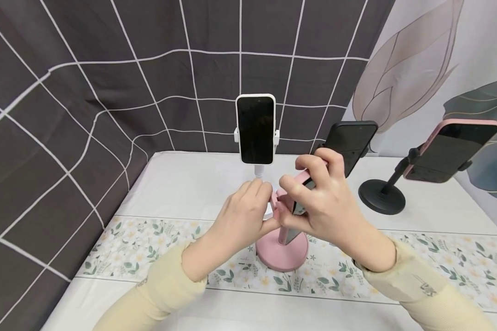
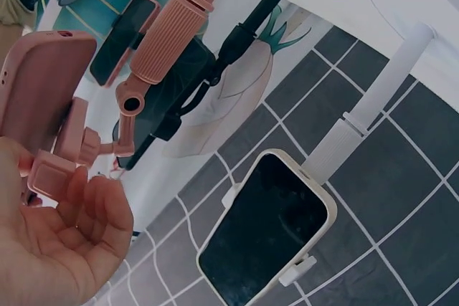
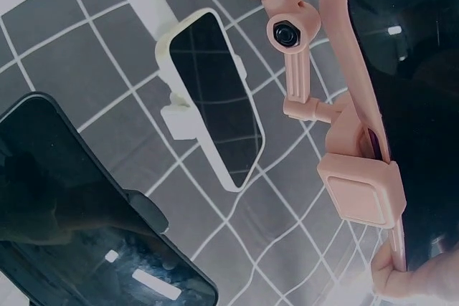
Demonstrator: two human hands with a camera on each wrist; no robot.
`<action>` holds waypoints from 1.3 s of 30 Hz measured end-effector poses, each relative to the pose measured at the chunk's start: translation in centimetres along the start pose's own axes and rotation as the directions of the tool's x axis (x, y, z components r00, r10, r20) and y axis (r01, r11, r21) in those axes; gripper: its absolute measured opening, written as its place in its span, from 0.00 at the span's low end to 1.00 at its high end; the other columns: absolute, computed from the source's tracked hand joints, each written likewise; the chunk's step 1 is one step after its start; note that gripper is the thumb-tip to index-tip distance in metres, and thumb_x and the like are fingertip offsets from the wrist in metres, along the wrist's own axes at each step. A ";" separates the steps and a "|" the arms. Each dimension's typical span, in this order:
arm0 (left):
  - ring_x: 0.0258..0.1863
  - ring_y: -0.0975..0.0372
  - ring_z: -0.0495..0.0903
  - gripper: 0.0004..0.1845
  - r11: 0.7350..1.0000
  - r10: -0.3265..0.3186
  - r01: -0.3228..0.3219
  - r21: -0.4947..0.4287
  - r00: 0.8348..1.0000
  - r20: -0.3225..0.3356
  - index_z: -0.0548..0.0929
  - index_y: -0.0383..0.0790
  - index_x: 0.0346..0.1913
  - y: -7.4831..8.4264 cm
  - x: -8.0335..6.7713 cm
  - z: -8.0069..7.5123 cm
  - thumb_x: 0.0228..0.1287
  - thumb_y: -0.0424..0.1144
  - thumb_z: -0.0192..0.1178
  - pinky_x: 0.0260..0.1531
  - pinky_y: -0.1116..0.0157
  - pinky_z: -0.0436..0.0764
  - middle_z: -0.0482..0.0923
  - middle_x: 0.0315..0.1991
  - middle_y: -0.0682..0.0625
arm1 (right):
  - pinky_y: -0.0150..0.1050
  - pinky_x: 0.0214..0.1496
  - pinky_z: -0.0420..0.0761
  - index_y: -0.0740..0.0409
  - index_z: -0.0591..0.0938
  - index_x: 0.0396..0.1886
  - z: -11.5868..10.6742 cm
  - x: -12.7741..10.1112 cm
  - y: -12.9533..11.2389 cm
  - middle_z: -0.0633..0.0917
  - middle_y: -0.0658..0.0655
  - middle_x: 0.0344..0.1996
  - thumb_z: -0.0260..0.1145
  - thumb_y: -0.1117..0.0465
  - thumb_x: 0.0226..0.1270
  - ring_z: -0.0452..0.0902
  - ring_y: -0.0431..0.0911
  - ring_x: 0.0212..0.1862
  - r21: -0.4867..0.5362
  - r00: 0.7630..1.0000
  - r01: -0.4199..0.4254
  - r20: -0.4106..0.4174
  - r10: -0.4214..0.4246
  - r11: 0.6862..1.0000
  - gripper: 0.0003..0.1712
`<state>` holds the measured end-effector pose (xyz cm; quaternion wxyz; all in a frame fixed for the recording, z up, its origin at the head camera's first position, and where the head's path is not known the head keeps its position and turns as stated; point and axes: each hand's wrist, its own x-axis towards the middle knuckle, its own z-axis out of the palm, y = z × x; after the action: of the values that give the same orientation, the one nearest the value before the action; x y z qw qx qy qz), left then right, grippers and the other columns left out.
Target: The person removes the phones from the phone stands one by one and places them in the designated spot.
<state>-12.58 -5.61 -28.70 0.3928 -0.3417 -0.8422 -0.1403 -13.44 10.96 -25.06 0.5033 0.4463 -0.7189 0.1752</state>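
Note:
A pink phone stand (image 1: 282, 255) stands on the table between the hands, its round base on the floral strip. My left hand (image 1: 241, 212) pinches the square end of the stand's pink clamp (image 2: 54, 175) between thumb and fingers. With curled fingers, my right hand (image 1: 329, 197) grips a phone in a pink case (image 2: 49, 87) by its edges. The phone sits tilted against the clamp, and in the right wrist view one clamp end (image 3: 362, 190) overlaps the case's side edge. In the head view the right hand covers much of this phone.
Behind the hands, a white-cased phone (image 1: 256, 131) is held upright in a white stand. To its right is a black phone (image 1: 352, 140) in a holder. Farther right, another pink-cased phone (image 1: 449, 151) sits in a black stand (image 1: 382, 196). A dark grid curtain (image 1: 215, 76) hangs behind.

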 end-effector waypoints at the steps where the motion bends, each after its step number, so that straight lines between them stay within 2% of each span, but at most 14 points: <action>1: 0.22 0.62 0.66 0.14 1.000 0.003 -0.003 0.014 1.000 -0.008 0.71 0.41 0.28 0.0 0.1 0.1 0.46 0.42 0.66 0.15 0.73 0.67 0.68 0.24 0.52 | 0.56 0.43 0.63 0.58 0.74 0.31 -0.1 0.0 0.0 0.71 0.66 0.34 0.50 0.54 0.63 0.61 0.63 0.41 0.000 1.000 -0.002 -0.004 0.002 1.000 0.12; 4: 0.30 0.59 0.72 0.14 0.998 0.004 -0.002 0.063 1.000 -0.030 0.75 0.41 0.31 0.0 0.2 0.4 0.45 0.46 0.65 0.21 0.70 0.75 0.75 0.33 0.49 | 0.56 0.43 0.64 0.58 0.74 0.31 -0.2 -0.2 0.0 0.71 0.66 0.33 0.50 0.54 0.63 0.61 0.63 0.41 0.002 1.000 -0.009 -0.029 0.009 1.000 0.12; 7: 0.41 0.55 0.75 0.18 0.997 -0.007 0.011 0.078 0.999 -0.041 0.78 0.44 0.39 -0.1 0.1 0.7 0.46 0.48 0.64 0.32 0.64 0.81 0.77 0.45 0.46 | 0.55 0.42 0.65 0.57 0.75 0.31 -0.1 -0.3 0.1 0.71 0.65 0.33 0.51 0.54 0.64 0.62 0.62 0.40 0.004 0.999 0.004 -0.055 -0.003 1.000 0.12; 9: 0.45 0.54 0.75 0.21 0.999 -0.020 0.021 0.044 0.999 -0.038 0.79 0.44 0.44 -0.2 0.0 0.8 0.46 0.48 0.65 0.37 0.62 0.82 0.77 0.48 0.45 | 0.55 0.41 0.66 0.57 0.74 0.30 0.1 -0.4 0.1 0.71 0.64 0.32 0.51 0.55 0.63 0.63 0.61 0.39 0.006 0.997 0.028 -0.070 -0.028 1.000 0.11; 13: 0.46 0.55 0.75 0.25 0.998 -0.037 0.035 -0.057 0.999 -0.029 0.78 0.43 0.50 -0.4 -0.3 1.1 0.46 0.45 0.66 0.41 0.61 0.81 0.77 0.48 0.46 | 0.53 0.39 0.66 0.56 0.73 0.29 0.6 -0.8 0.1 0.70 0.63 0.31 0.52 0.56 0.62 0.62 0.60 0.38 0.035 0.992 0.066 -0.112 -0.062 0.997 0.09; 18: 0.45 0.55 0.76 0.28 0.988 -0.016 0.008 -0.156 0.999 -0.048 0.73 0.44 0.58 -0.4 -0.4 1.6 0.49 0.40 0.62 0.39 0.62 0.81 0.76 0.50 0.44 | 0.51 0.42 0.61 0.56 0.72 0.29 0.7 -1.3 -0.2 0.67 0.63 0.31 0.52 0.53 0.64 0.60 0.60 0.40 0.111 0.983 0.025 -0.184 -0.004 0.993 0.11; 21: 0.46 0.54 0.76 0.27 0.988 0.035 -0.047 -0.148 0.996 -0.085 0.71 0.49 0.58 -0.4 -0.4 2.0 0.53 0.38 0.60 0.39 0.62 0.81 0.74 0.54 0.43 | 0.48 0.42 0.61 0.56 0.67 0.31 0.7 -1.4 -0.4 0.65 0.63 0.31 0.51 0.48 0.68 0.60 0.58 0.39 0.169 0.967 -0.026 -0.247 0.068 0.985 0.16; 25: 0.48 0.54 0.76 0.22 0.984 0.097 -0.114 -0.136 0.987 -0.126 0.72 0.51 0.57 -0.5 -0.2 2.3 0.58 0.38 0.57 0.42 0.62 0.80 0.72 0.58 0.43 | 0.44 0.45 0.63 0.57 0.62 0.30 0.7 -1.3 -0.9 0.64 0.63 0.32 0.48 0.42 0.70 0.61 0.57 0.39 0.233 0.932 -0.051 -0.338 0.130 0.971 0.22; 29: 0.50 0.54 0.76 0.21 0.970 0.114 -0.141 -0.199 0.983 -0.140 0.71 0.49 0.58 -0.6 0.1 2.6 0.61 0.40 0.54 0.46 0.61 0.80 0.72 0.58 0.42 | 0.42 0.50 0.65 0.57 0.62 0.29 0.6 -1.5 -1.2 0.64 0.62 0.31 0.49 0.42 0.69 0.63 0.55 0.39 0.276 0.899 -0.043 -0.408 0.158 0.960 0.23; 32: 0.53 0.54 0.75 0.21 0.956 0.130 -0.163 -0.245 0.981 -0.145 0.73 0.47 0.56 -0.6 0.5 2.8 0.59 0.39 0.57 0.50 0.61 0.78 0.73 0.58 0.42 | 0.42 0.49 0.64 0.57 0.63 0.29 0.2 -1.8 -1.1 0.65 0.62 0.31 0.51 0.43 0.67 0.63 0.54 0.39 0.272 0.887 -0.056 -0.429 0.173 0.961 0.22; 34: 0.55 0.54 0.75 0.20 0.946 0.148 -0.184 -0.265 0.978 -0.149 0.76 0.45 0.54 -0.6 0.8 3.1 0.56 0.38 0.60 0.54 0.62 0.76 0.74 0.57 0.42 | 0.41 0.47 0.63 0.57 0.64 0.30 -0.3 -2.0 -1.1 0.65 0.63 0.30 0.50 0.43 0.68 0.63 0.54 0.38 0.239 0.894 -0.080 -0.413 0.176 0.968 0.22; 36: 0.57 0.54 0.75 0.19 0.930 0.163 -0.205 -0.304 0.974 -0.157 0.78 0.42 0.52 -0.7 1.0 3.4 0.55 0.37 0.63 0.59 0.64 0.74 0.75 0.56 0.41 | 0.41 0.45 0.62 0.58 0.65 0.31 -0.8 -2.2 -1.0 0.66 0.63 0.30 0.49 0.43 0.69 0.62 0.54 0.38 0.202 0.912 -0.104 -0.372 0.175 0.974 0.22; 38: 0.59 0.53 0.74 0.18 0.900 0.168 -0.223 -0.375 0.970 -0.175 0.79 0.39 0.49 -0.8 1.2 3.8 0.55 0.34 0.65 0.62 0.65 0.72 0.76 0.56 0.39 | 0.41 0.44 0.60 0.59 0.65 0.32 -1.3 -2.7 -0.9 0.66 0.63 0.30 0.48 0.43 0.70 0.61 0.55 0.38 0.161 0.935 -0.123 -0.313 0.169 0.979 0.22; 39: 0.60 0.52 0.74 0.17 0.876 0.161 -0.228 -0.426 0.969 -0.187 0.79 0.37 0.48 -0.8 1.2 4.0 0.54 0.33 0.66 0.62 0.65 0.71 0.76 0.55 0.38 | 0.42 0.44 0.59 0.59 0.66 0.32 -1.5 -3.0 -0.8 0.66 0.63 0.30 0.47 0.43 0.71 0.61 0.55 0.39 0.142 0.945 -0.134 -0.281 0.169 0.981 0.23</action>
<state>-15.97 -3.58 -30.35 0.3771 -0.4942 -0.7181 -0.3128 -11.63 12.97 -27.24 0.5608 0.3886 -0.6571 0.3205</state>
